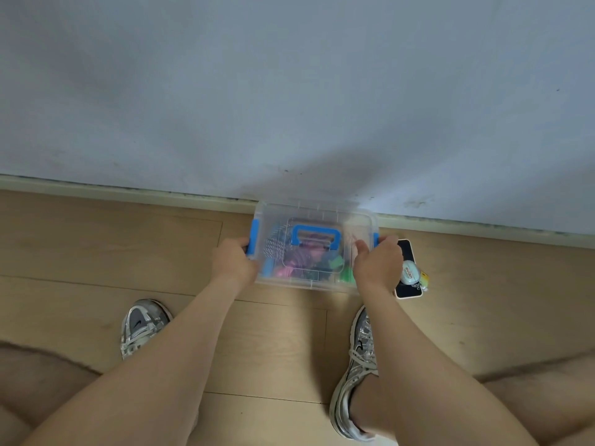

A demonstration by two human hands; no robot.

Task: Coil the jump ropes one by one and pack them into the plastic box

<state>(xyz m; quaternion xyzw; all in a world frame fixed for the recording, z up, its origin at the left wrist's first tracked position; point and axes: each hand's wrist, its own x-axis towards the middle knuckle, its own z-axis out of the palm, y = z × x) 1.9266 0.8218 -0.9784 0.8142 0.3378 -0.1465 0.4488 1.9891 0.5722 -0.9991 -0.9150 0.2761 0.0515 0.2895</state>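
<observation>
Lidded clear plastic box (325,217) of coiled jump ropes (299,255)

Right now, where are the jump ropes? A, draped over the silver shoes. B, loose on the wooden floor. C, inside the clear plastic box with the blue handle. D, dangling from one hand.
C: the coloured jump ropes show through the transparent lid of the clear plastic box, which the left hand and right hand grip at its sides.

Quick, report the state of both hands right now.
Left hand: grips the left end of the clear lidded plastic box with blue handle.
Right hand: grips the same box's right end.
</observation>
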